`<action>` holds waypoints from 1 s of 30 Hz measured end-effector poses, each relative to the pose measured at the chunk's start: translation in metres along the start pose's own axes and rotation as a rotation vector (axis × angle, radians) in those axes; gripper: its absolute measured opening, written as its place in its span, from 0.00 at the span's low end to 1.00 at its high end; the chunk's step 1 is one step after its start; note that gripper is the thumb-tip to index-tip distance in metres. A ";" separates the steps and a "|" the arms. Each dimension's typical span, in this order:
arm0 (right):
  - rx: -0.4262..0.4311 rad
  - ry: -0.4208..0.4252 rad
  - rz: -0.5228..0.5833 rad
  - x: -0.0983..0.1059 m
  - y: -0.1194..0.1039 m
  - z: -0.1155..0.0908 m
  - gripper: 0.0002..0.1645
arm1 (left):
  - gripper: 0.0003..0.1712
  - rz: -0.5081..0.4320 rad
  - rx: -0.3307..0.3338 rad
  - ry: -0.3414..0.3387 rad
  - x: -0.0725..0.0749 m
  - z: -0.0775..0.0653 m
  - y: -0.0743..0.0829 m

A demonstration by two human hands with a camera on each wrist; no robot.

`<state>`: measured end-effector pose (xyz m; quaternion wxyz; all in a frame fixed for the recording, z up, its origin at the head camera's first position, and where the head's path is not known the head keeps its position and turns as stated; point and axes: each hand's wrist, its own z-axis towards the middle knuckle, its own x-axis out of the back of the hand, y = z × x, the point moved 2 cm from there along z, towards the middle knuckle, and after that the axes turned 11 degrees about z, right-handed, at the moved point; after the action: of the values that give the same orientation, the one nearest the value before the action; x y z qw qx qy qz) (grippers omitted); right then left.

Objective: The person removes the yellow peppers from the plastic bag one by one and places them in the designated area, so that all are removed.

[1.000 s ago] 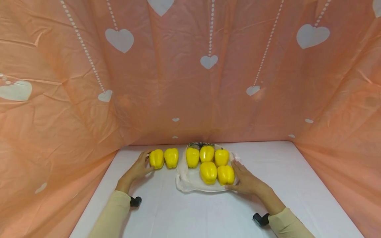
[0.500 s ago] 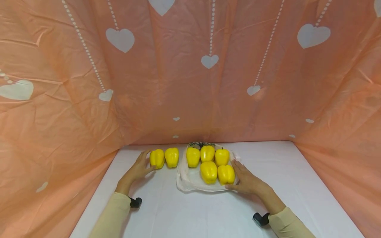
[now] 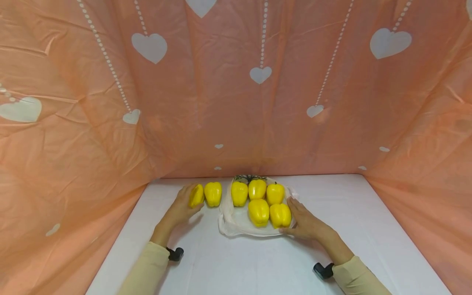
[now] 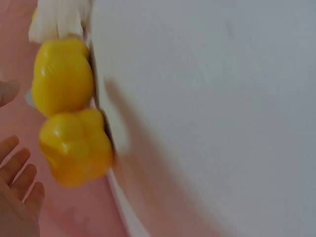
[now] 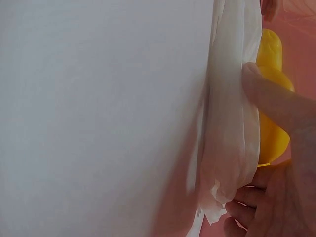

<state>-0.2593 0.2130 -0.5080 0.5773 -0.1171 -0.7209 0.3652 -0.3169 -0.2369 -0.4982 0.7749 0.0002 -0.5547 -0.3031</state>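
My left hand (image 3: 183,203), fingers spread and loosely bent, reaches around the leftmost yellow bell pepper (image 3: 197,196), hiding part of it. In the left wrist view a gap shows between the fingers (image 4: 19,173) and the same bell pepper (image 4: 76,148). Another bell pepper (image 3: 213,194) stands just to its right. A white cloth bag (image 3: 236,230) with a dark print at its far edge lies open, several bell peppers (image 3: 259,213) within its rim. My right hand (image 3: 304,221) rests against the bag's right side, thumb and fingers extended and apart; its thumb touches the bag's rim.
White cloth covers the table (image 3: 236,266). Orange sheeting (image 3: 236,123) with white hearts rises behind it and along both sides. Between the bag and the two loose peppers runs a narrow strip of table.
My left hand has moved right, from the left side of the leftmost bell pepper to partly over it. That pepper looks tilted now. The right hand and the bag stay put.
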 end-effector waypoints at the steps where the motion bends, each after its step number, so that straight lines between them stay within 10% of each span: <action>1: 0.004 0.000 0.001 0.000 -0.001 0.000 0.73 | 0.43 0.000 -0.020 0.016 0.000 0.001 0.004; 11: 0.001 0.004 -0.001 0.000 -0.002 -0.001 0.73 | 0.45 -0.034 -0.071 0.023 -0.004 0.008 0.046; 21: -0.008 0.004 -0.007 -0.001 -0.001 -0.001 0.74 | 0.48 -0.055 0.060 -0.182 -0.015 0.013 0.080; 30: -0.012 0.015 -0.007 -0.002 0.004 0.001 0.75 | 0.46 -0.006 -0.031 -0.202 -0.026 0.018 0.104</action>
<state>-0.2600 0.2140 -0.5124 0.5831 -0.1208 -0.7193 0.3578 -0.2892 -0.1337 -0.4788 0.7141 -0.0405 -0.6251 -0.3124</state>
